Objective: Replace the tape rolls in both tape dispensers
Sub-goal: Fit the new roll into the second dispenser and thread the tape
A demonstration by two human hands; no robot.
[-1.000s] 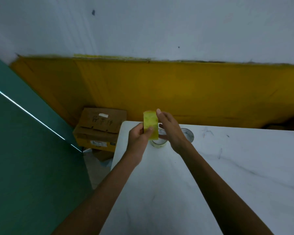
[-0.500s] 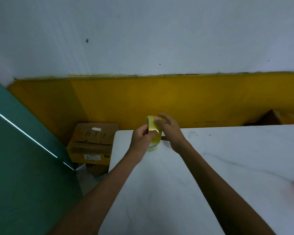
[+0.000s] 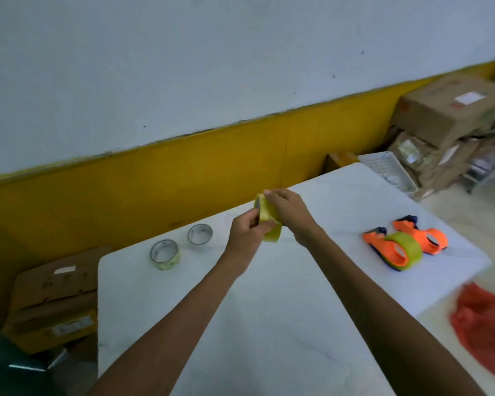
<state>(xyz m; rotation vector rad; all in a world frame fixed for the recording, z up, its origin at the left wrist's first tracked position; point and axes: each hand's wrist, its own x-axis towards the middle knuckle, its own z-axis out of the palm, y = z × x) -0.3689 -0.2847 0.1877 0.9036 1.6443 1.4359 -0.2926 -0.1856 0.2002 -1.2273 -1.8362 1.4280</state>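
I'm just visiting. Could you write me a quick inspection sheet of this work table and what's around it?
Surface: white table, faintly marbled.
Job's things: yellow tape roll held above the table; near orange dispenser carries a yellow roll, far orange dispenser appears empty; two nearly used-up rolls stand at the left.
Clutter: nothing seen.
Hands: left hand and right hand both grip the held roll.
Cables: nothing seen.
Surroundings: cardboard boxes stacked at right, another box at left, white basket, red mesh bag, white-and-yellow wall.
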